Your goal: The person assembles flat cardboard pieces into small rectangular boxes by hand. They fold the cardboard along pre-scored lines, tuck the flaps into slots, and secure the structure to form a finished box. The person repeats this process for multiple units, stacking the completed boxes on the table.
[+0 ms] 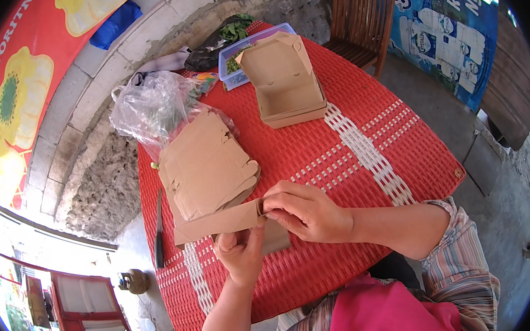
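Note:
A partly folded brown cardboard box (216, 222) is held over the near side of the table. My left hand (242, 251) grips its near side from below, with the thumb up against the cardboard. My right hand (307, 211) pinches a flap at the box's right corner, fingers closed. Part of the cardboard hangs below, between my hands. Just beyond lies a pile of flat brown cardboard blanks (208, 161), partly behind the held box. Farther back stands a folded cardboard box (291, 103) with its lid raised.
The red woven table (364, 150) has white bands. A knife (158, 238) lies at its left edge. Clear plastic bags (152, 106), a blue-rimmed plastic tub (231, 61) and leafy greens (237, 28) sit at the back. A wooden chair (363, 21) stands beyond the far right edge.

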Demonstrator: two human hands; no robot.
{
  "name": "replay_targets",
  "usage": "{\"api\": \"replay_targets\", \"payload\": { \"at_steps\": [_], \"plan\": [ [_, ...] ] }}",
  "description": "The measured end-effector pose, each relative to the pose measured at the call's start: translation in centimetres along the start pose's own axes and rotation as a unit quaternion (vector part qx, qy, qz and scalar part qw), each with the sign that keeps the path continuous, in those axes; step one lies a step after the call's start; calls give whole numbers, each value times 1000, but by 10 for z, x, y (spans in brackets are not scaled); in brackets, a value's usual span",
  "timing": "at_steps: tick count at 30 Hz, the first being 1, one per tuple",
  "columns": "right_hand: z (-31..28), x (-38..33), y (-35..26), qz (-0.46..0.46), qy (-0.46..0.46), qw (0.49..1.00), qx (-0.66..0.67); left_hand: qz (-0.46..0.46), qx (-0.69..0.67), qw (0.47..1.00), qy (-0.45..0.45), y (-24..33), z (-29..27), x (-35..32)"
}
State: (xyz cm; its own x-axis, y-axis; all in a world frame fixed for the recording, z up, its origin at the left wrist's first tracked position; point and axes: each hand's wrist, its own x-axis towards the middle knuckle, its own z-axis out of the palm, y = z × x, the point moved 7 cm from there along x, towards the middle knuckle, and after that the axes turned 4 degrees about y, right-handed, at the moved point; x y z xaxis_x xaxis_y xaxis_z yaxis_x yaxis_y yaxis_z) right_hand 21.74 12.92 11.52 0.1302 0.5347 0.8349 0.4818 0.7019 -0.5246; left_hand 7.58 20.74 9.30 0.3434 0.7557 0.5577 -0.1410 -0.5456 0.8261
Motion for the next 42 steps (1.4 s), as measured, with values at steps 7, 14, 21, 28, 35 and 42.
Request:
{"api": "replay_targets", "payload": {
  "at_steps": [7, 14, 21, 28, 35, 42],
  "plan": [
    [-2, 4, -20, -66, -5, 995, -80, 78, 147, 986, -27, 8, -7, -7],
    [-3, 0, -4, -30, -22, 999, -28, 90, 221, 971, 27, 10, 0, -11],
    [-6, 3, -1, 7, -23, 998, -60, 182, 330, 926, 7, 13, 4, -15],
    [-12, 5, 14, -4, 19, 992, -124, 67, 220, 973, -33, -2, 9, -7],
    [-41, 19, 23, -2, 95, 981, -166, 86, 199, 972, -94, 7, 18, 5],
    [-58, 18, 41, 44, 115, 969, -212, 110, 212, 964, -118, 13, 29, 2]
  ]
}}
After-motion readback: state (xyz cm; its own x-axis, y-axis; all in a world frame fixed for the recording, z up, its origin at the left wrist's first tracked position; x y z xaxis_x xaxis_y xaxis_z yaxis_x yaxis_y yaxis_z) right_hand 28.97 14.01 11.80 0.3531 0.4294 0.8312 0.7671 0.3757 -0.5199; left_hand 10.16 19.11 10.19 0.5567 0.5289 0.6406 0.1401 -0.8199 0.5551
